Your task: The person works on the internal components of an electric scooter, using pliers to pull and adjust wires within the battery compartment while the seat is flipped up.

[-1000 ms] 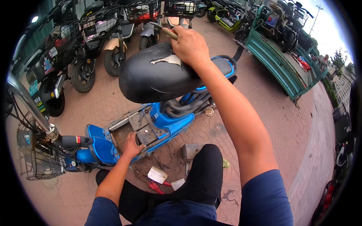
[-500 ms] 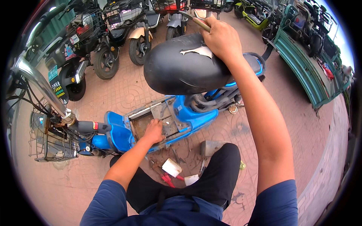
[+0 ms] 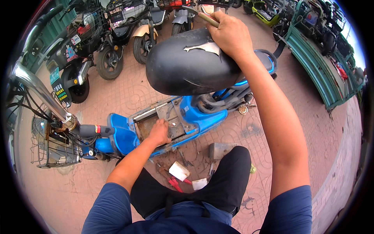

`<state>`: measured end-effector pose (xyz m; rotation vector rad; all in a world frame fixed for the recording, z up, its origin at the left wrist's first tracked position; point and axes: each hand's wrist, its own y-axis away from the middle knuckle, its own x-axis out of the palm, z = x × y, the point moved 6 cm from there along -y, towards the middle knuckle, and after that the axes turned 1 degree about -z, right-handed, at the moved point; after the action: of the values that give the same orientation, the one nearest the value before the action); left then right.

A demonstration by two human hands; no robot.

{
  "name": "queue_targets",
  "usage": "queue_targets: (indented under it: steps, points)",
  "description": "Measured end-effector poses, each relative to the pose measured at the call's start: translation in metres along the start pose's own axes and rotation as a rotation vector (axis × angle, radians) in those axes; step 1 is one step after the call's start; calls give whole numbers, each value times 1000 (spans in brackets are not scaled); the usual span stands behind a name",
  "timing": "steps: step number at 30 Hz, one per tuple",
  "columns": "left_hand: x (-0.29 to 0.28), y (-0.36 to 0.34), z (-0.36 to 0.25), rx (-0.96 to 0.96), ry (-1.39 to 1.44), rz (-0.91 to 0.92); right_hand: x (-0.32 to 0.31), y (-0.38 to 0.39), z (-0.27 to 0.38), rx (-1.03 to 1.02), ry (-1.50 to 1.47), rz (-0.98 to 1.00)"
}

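A blue electric scooter stands across in front of me, its footboard compartment uncovered. My left hand rests down in that compartment, its fingers loosely apart with nothing visible in them; the fingertips are partly hidden. The black seat is large and rounded, with a torn patch that shows pale material. At the seat's far edge my right hand is closed around a tool with a tan handle and a dark flat tip. What kind of tool it is I cannot make out.
On the paving near my knees lie red-handled pliers, white pieces and a grey box. Parked scooters line the far side. To the right stands a green cargo bed. A wire basket is at the scooter's front.
The view has shifted slightly. My right hand stays at the seat with the tool, and my left hand stays in the compartment.
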<state>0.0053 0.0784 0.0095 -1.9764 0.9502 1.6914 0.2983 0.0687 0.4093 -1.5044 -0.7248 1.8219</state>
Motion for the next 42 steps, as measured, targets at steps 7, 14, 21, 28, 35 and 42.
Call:
queue_targets:
  steps: [7, 14, 21, 28, 35, 42]
  points:
    - [0, -1, 0, -13, -37, 13, 0, 2, 0, -13, -12, -28]
    - [3, -5, -1, -48, -3, 58, 0, 2, -2, 4, -11, -14]
    - [2, -5, -4, -51, -42, 68, 0, 1, 0, 22, -28, -9]
    - [4, 5, -4, -34, -7, -43, -1, 1, 0, 12, -42, -26]
    - [-12, 10, 0, -5, -15, -52, -2, 2, 0, 4, -31, -28]
    - [-3, 6, 9, -4, 57, -31, 0, 4, 2, 21, -27, -25]
